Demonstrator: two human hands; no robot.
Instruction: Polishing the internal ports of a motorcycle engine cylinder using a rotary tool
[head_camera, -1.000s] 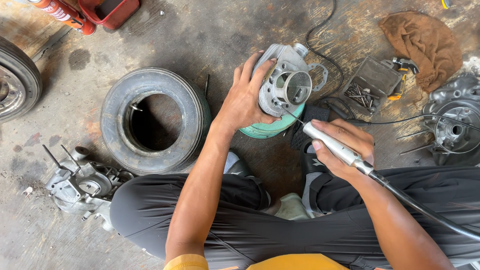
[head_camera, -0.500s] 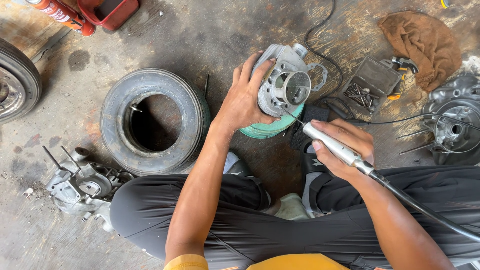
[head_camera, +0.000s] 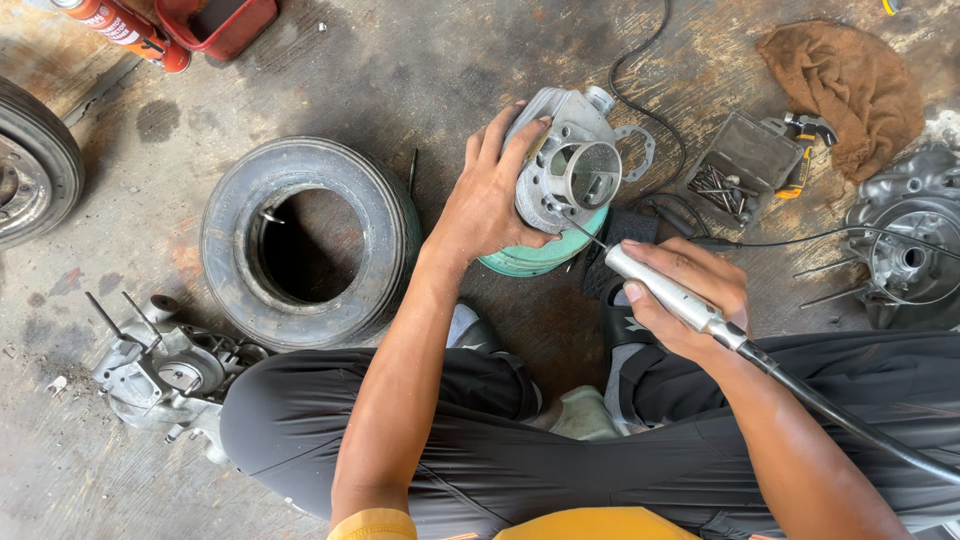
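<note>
My left hand grips a grey metal engine cylinder, tilted on its side with its round bore facing right. The cylinder rests on a green round container. My right hand holds a silver pen-shaped rotary tool handpiece. Its thin bit touches the cylinder's lower edge. A black flexible shaft runs from the handpiece over my right leg.
A small black tyre lies on the floor to the left, an engine case half below it. At right lie a tray of bits, a brown rag and another engine casing. A wheel is at far left.
</note>
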